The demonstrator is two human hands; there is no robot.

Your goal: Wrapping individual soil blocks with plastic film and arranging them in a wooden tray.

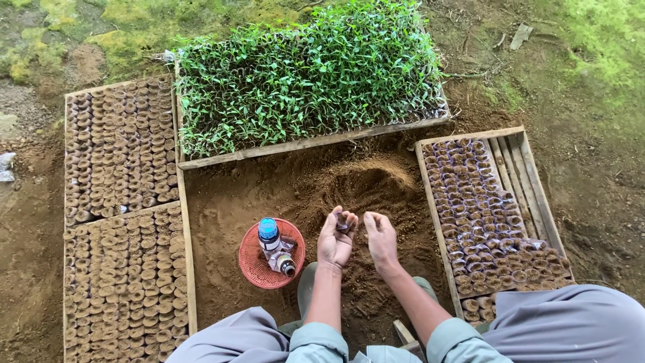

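Your left hand (336, 238) cups small soil-filled seedling bag (343, 222), upright in fingers; right hand (381, 236) half-curled, empty, just beside it; soil mound (366, 181) directly ahead.

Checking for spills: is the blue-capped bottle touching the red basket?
Touching. The head view shows the blue-capped bottle resting inside the red basket, against its mesh.

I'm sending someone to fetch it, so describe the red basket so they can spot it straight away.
Start at the big tray of green seedlings at the top, then come down across the mound of brown soil toward the person's left hand. Just beside that hand sits the red basket, round and mesh-sided. It is the only red thing here, and it holds a blue-capped bottle.
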